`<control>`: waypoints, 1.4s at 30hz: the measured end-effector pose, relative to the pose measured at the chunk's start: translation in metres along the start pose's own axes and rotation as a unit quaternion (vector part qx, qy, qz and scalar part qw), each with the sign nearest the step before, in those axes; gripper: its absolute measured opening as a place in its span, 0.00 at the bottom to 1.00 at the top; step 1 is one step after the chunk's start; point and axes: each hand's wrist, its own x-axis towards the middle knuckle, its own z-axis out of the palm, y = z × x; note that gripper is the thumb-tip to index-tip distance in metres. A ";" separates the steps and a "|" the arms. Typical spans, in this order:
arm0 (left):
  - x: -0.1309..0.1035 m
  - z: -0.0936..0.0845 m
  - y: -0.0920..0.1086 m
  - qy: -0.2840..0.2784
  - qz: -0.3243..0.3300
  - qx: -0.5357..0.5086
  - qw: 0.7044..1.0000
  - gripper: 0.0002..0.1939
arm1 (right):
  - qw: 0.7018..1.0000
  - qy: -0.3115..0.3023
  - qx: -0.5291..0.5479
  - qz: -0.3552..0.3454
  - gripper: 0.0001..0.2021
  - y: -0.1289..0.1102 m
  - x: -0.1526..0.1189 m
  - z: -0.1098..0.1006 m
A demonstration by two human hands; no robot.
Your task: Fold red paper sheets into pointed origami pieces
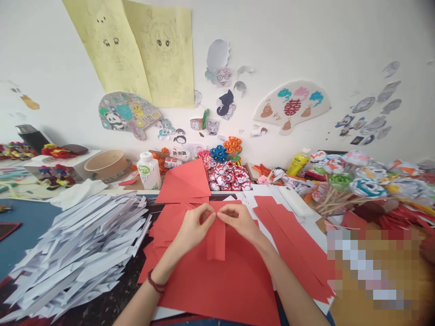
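Both hands meet at the top of a small strip of folded red paper (216,242), which hangs down between them with a crease along its length. My left hand (199,222) pinches its upper left corner between thumb and forefinger. On the other side my right hand (239,219) pinches the upper right corner in the same way. Beneath the hands lies a large sheet of red paper (220,290). More red sheets (185,181) are stacked behind it, and long red strips (288,244) lie to the right.
A big heap of folded white paper strips (84,253) lies at left. A white bottle (148,172), a tan bowl (105,163) and red-and-white paper flowers (229,176) stand along the wall. At right are paper flowers on sticks (367,188) and a yellow bottle (299,162).
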 end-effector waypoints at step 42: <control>-0.021 -0.005 -0.019 0.199 0.105 0.124 0.966 0.06 | 0.998 -0.007 0.062 0.020 0.13 0.003 -0.007 0.022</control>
